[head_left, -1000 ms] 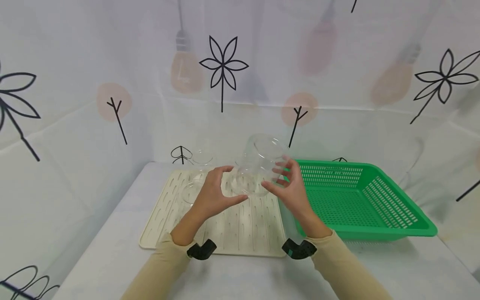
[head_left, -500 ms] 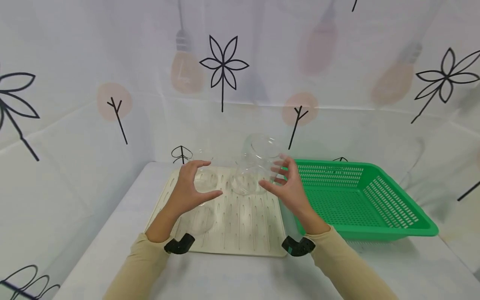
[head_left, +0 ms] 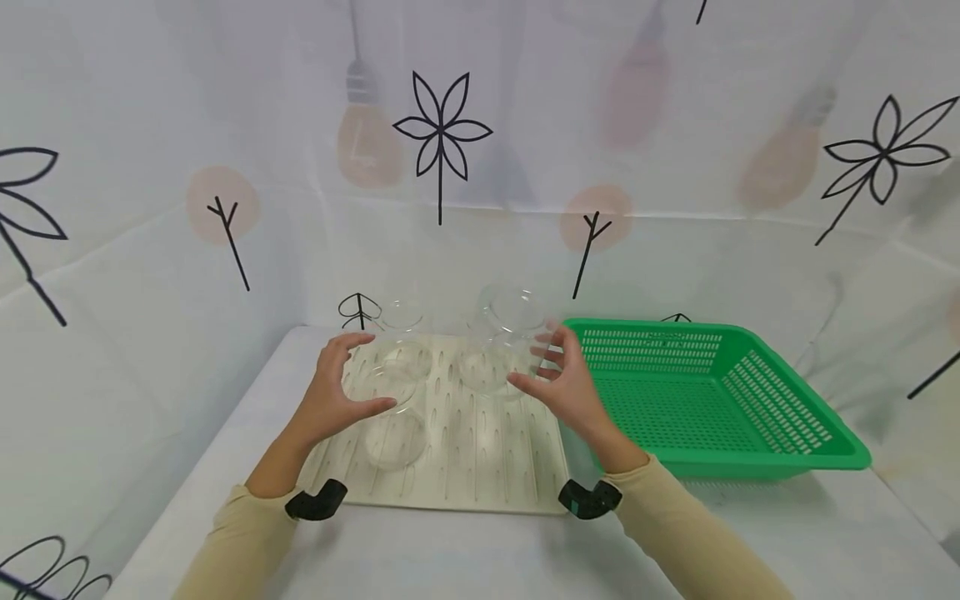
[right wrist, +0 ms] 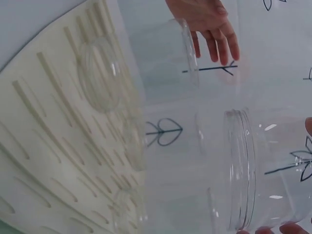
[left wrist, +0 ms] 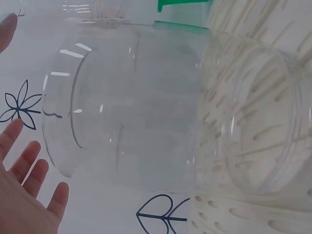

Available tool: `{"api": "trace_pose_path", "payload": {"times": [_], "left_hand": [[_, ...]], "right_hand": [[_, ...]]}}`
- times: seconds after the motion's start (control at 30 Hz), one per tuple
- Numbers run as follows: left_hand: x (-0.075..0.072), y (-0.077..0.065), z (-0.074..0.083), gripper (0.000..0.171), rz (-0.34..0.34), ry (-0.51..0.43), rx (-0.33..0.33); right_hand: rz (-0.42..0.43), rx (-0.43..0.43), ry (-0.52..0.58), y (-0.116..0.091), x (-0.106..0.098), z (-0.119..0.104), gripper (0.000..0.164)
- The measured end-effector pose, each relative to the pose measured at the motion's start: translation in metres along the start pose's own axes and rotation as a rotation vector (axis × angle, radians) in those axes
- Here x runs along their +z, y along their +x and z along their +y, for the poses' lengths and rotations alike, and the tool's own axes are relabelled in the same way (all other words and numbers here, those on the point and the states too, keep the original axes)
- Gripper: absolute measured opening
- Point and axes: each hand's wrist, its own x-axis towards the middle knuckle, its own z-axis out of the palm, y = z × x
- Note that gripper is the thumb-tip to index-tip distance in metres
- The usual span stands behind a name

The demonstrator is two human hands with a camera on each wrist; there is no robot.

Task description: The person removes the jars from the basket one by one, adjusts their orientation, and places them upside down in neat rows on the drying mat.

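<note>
Clear jars stand on a beige ridged draining mat [head_left: 480,467]. My right hand [head_left: 562,379] holds a clear jar [head_left: 517,308] by its side above the mat; in the right wrist view the screw-thread rings of this jar [right wrist: 241,170] show. At the mat's left, my left hand [head_left: 330,392] has its thumb and fingers spread beside the front jar [head_left: 393,442]. The left wrist view shows that jar [left wrist: 141,107] large, with the fingers [left wrist: 29,180] apart from its wall. Behind stand a back-left jar [head_left: 405,358] and a back-right jar [head_left: 480,371].
A green perforated plastic basket [head_left: 712,417] stands at the right, close beside the mat. The white table [head_left: 465,558] runs in front of both. A patterned curtain [head_left: 495,167] hangs behind and at the sides.
My left hand has moved left, away from the jar in my right hand, to the front-left jar. The right hand has shifted slightly left and down with its jar.
</note>
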Motion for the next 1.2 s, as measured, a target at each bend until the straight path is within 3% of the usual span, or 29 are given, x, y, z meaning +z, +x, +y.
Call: {"api": "trace_pose_path", "payload": {"times": [0.23, 0.47, 0.67, 1.07, 1.2], "left_hand": [[-0.005, -0.013, -0.013, 0.091, -0.005, 0.0, -0.018], [-0.01, -0.028, -0.025, 0.093, -0.056, 0.021, -0.064], [-0.015, -0.039, -0.037, 0.094, -0.097, 0.083, -0.115], [-0.023, -0.056, -0.067, 0.094, -0.171, 0.236, -0.118], [-0.026, -0.06, -0.074, 0.093, -0.198, 0.278, -0.135]], "right_hand": [[-0.013, 0.015, 0.01, -0.004, 0.003, 0.007, 0.089], [-0.022, 0.084, -0.031, -0.008, 0.006, 0.016, 0.09], [-0.041, 0.11, -0.032, -0.01, 0.009, 0.024, 0.091], [-0.04, 0.104, -0.095, -0.018, 0.017, 0.038, 0.083], [-0.054, 0.123, -0.11, -0.023, 0.019, 0.033, 0.08]]}}
